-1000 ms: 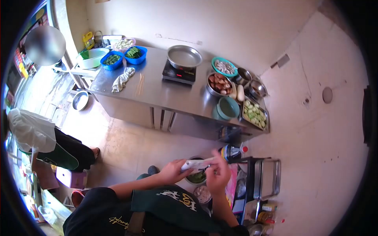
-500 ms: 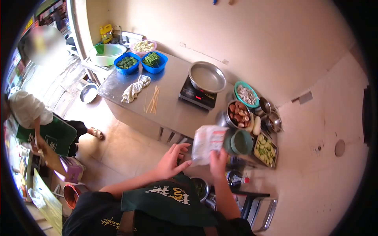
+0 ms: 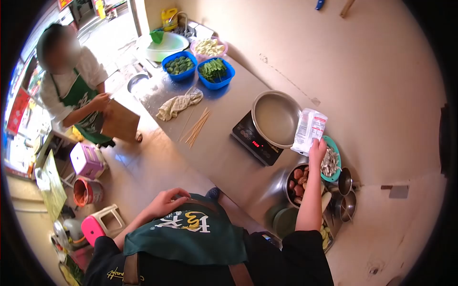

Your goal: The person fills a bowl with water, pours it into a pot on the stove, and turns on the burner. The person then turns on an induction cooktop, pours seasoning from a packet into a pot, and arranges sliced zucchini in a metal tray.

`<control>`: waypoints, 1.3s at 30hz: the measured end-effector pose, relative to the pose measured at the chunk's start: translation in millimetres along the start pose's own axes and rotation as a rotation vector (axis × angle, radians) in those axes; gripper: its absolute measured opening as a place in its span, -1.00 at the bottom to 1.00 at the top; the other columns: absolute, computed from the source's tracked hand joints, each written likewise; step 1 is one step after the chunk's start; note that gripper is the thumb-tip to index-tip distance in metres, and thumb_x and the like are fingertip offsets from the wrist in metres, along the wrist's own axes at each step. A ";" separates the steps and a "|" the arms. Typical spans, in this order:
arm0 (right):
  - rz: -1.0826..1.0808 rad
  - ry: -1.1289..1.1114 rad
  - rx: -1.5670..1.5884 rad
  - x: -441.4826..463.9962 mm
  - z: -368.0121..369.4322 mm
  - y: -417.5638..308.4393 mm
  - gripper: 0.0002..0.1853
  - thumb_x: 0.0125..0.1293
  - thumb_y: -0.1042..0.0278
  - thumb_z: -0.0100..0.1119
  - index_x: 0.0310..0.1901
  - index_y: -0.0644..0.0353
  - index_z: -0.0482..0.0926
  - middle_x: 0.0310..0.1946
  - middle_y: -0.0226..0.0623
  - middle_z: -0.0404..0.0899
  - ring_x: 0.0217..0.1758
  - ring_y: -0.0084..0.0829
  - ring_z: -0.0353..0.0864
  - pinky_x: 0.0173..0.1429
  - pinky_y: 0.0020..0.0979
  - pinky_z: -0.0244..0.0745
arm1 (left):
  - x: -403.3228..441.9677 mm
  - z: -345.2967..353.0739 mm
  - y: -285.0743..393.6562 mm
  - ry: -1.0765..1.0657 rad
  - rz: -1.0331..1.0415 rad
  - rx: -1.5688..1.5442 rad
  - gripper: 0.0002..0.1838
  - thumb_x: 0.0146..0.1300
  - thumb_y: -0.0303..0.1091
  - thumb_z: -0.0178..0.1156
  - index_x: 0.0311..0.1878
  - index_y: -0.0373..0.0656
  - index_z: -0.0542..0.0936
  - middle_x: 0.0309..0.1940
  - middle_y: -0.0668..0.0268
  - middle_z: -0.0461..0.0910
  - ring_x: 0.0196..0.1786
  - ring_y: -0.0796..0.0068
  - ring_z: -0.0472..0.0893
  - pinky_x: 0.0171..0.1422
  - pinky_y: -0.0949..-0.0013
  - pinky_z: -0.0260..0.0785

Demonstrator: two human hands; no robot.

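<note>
My right hand [image 3: 317, 151] grips the lower end of a white printed packet [image 3: 311, 127], reaching out over the counter. The packet is tilted up beside the right rim of a metal pot [image 3: 260, 112] holding cloudy liquid. That pot sits on a black induction cooker [image 3: 255, 143] with a lit red display. My left hand [image 3: 166, 204] hovers just in front of the dark green apron [image 3: 191, 238], fingers loosely bent, with nothing seen in it. Near my right forearm are a bowl of brown mushrooms [image 3: 296, 186] and a turquoise basket of pale grey pieces [image 3: 330, 162].
On the steel counter [image 3: 210, 162] lie wooden sticks [image 3: 198, 127] and a cloth [image 3: 180, 104]. Blue baskets of greens [image 3: 217, 71] stand at the back. A co-worker [image 3: 76, 95] stands left with a brown board [image 3: 120, 121]. Stools [image 3: 102, 221] and a bucket [image 3: 88, 191] are on the floor.
My right hand has carried the packet forward from near my body to the pot's right side. My left hand has drawn back to the apron. The co-worker now stands more upright; my view has turned.
</note>
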State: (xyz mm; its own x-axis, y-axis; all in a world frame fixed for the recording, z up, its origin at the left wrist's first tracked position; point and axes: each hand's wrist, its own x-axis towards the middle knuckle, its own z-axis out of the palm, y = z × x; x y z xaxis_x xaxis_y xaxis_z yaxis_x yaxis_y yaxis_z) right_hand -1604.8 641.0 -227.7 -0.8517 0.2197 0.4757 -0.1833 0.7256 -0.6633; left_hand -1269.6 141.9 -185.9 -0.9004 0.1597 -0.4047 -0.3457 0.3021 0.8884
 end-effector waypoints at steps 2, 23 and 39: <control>-0.025 -0.198 -0.080 17.7 10.1 6.7 -0.78 0.25 0.42 -0.06 -0.26 0.40 0.55 -0.50 -0.16 0.58 -0.44 -0.42 0.52 -0.28 -0.36 0.40 | 2.4 5.6 1.3 -0.015 -0.011 -0.029 -0.75 0.35 -0.24 0.09 -0.03 -0.16 0.58 -0.21 0.26 0.66 -0.20 0.48 0.63 -0.05 0.39 0.47; 0.005 -0.276 -0.025 52.0 -7.7 8.8 -0.77 0.27 0.43 -0.09 -0.29 0.42 0.54 -0.53 -0.33 0.53 -0.47 -0.59 0.40 -0.35 -0.44 0.34 | 40.3 0.8 12.9 -0.039 -0.029 -0.018 -0.72 0.34 -0.20 0.09 -0.03 -0.16 0.57 -0.25 0.21 0.65 -0.23 0.39 0.63 -0.09 0.33 0.47; 0.010 -0.315 0.025 70.9 29.6 -16.6 -0.75 0.26 0.43 -0.10 -0.22 0.41 0.56 -0.46 -0.34 0.57 -0.41 -0.56 0.45 -0.27 -0.45 0.38 | 34.3 -18.0 18.4 -0.103 -0.116 -0.036 -0.73 0.35 -0.30 0.03 0.00 -0.21 0.55 -0.14 0.22 0.64 -0.04 0.39 0.59 0.13 0.35 0.40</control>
State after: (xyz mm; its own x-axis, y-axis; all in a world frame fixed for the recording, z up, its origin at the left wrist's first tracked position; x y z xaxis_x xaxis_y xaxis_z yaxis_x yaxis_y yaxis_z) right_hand -1676.7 625.2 -200.0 -0.9629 0.0116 0.2695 -0.1827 0.7071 -0.6831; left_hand -1311.6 136.1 -179.6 -0.8224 0.2222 -0.5237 -0.4566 0.2911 0.8407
